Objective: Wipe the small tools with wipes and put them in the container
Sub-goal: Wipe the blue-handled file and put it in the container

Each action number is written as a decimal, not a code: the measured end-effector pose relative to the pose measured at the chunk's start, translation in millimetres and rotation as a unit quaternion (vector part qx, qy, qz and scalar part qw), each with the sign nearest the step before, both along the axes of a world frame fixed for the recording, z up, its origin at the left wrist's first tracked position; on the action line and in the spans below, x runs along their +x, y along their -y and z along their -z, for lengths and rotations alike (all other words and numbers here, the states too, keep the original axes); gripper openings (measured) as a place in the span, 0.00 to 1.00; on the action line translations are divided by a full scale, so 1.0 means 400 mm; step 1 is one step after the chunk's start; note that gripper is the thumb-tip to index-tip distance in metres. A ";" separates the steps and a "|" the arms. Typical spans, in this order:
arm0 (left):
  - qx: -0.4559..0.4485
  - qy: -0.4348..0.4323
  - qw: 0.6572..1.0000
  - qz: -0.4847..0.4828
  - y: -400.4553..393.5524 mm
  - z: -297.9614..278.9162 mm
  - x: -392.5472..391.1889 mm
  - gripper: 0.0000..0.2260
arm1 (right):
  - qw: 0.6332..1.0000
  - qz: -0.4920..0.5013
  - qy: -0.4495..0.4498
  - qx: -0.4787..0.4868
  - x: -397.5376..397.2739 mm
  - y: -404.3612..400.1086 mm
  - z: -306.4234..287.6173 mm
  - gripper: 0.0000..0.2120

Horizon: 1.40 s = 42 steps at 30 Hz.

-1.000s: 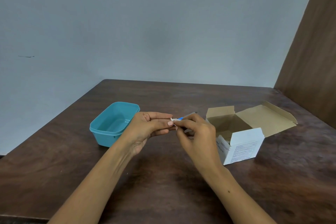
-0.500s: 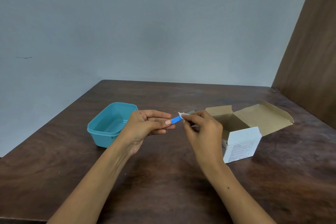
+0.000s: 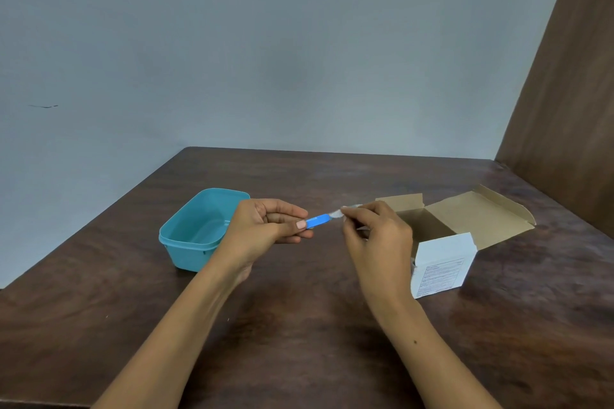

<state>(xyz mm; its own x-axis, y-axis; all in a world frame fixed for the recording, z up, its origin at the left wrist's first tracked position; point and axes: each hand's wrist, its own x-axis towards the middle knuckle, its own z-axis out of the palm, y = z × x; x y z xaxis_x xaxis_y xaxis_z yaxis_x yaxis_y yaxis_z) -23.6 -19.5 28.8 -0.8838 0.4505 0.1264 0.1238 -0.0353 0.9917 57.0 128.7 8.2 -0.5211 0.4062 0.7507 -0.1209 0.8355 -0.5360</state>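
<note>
Left hand (image 3: 265,229) pinches a small blue plastic tool (image 3: 318,220) above the dark wood table (image 3: 299,342). Right hand (image 3: 375,236) pinches a small white wipe (image 3: 336,213) on its tip. Teal plastic container (image 3: 196,232) sits just left; open cardboard box (image 3: 445,242) sits right.

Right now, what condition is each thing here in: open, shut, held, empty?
Teal container: lid off, looks empty.
Cardboard box: flaps open, standing on the table.
Blue tool: held in the left hand.
White wipe: pinched around the tool's tip by the right hand.
</note>
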 end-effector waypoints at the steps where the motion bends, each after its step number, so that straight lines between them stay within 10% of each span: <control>1: -0.002 -0.003 1.000 -0.002 0.000 -0.002 0.001 0.06 | 1.000 0.011 0.002 -0.005 0.000 -0.005 -0.001 0.08; 42: 0.006 -0.025 1.000 -0.005 0.001 -0.009 0.006 0.05 | 0.997 -0.017 0.005 0.079 -0.003 0.015 0.002 0.06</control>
<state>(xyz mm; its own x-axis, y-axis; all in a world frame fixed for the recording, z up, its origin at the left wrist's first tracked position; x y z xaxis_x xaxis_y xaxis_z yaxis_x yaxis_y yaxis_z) -21.2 -20.0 32.4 -0.8806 0.4399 0.1761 0.1737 -0.0461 0.9837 56.0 122.7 7.4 -0.5408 0.2652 0.7983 -0.1457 0.9051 -0.3994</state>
